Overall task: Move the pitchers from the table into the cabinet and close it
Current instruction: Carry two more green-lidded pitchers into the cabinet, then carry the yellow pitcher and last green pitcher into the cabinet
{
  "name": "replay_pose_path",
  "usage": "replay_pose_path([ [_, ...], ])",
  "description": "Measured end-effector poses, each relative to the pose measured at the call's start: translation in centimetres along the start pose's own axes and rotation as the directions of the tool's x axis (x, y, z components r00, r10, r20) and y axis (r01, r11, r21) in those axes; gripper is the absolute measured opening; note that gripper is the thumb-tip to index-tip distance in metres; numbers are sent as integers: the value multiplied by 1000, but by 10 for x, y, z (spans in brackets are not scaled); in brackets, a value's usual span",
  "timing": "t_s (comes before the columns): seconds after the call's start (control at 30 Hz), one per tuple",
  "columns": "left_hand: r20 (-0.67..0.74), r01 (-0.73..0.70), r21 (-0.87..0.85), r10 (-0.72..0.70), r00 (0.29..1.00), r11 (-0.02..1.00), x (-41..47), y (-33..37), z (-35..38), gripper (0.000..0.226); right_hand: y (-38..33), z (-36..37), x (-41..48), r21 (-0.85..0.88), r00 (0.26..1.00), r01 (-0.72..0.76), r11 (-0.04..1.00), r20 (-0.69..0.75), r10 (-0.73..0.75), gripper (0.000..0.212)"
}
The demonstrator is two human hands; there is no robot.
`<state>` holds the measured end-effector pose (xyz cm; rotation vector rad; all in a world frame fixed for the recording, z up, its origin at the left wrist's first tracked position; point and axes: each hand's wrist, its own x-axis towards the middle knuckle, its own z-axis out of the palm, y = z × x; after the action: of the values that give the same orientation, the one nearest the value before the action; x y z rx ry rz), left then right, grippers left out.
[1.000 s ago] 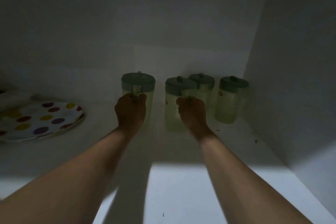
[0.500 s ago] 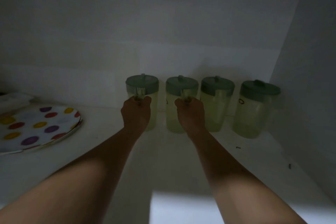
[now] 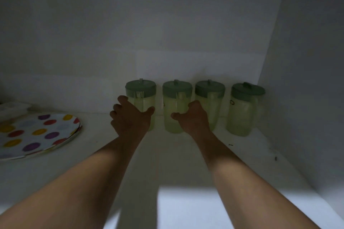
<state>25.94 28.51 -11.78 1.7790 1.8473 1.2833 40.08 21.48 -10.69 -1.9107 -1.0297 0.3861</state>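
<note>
Inside the dim white cabinet [image 3: 307, 61], four pitchers stand upright in a row along the back wall, each pale translucent yellow-green with a darker green lid and small knob. The polka-dot plate [image 3: 37, 134] lies well to their left. The far-right pitcher [image 3: 242, 113] bears a small dark ring-shaped mark, too small to read, and the second pitcher [image 3: 172, 115] a similar one. My left hand [image 3: 130, 119] is spread open before the leftmost pitcher [image 3: 143, 102], gripping nothing; my right hand [image 3: 191, 119] is loosely open in front of the second and third pitcher [image 3: 214, 104], holding nothing.
</note>
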Motion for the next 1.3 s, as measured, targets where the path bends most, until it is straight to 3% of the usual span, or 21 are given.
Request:
replay_pose_path([
  [0.2, 3, -231, 98, 232, 973, 968, -27, 16, -44, 78, -19, -37, -52, -152, 999, 19, 988, -47, -26, 71],
  [0.43, 208, -589, 80, 564, 799, 804, -81, 24, -109, 88, -59, -85, -139, -423, 995, 33, 905, -71, -70, 72],
  [0.57, 184, -677, 137, 653, 734, 723, -112, 26, -168, 83, -82, -107, -194, -491, 989, 82, 867, -64, -130, 30],
  [0.6, 179, -679, 150, 656, 733, 718, -117, 25, -182, 81, -88, -111, -206, -501, 987, 89, 861, -70, -143, 29],
  [0.8, 163, -674, 175, 654, 738, 717, -151, 6, -259, 70, -124, -112, -269, -525, 958, 219, 822, -43, -283, 69],
  [0.97, 82, -683, 247, 687, 722, 688, -174, -23, -324, 63, -149, -105, -319, -519, 920, 339, 784, 9, -392, 73],
  [1.3, -106, -345, 485, 446, 889, 803, -233, -143, -492, 63, -203, -27, -451, -338, 770, 637, 693, 235, -593, 77],
])
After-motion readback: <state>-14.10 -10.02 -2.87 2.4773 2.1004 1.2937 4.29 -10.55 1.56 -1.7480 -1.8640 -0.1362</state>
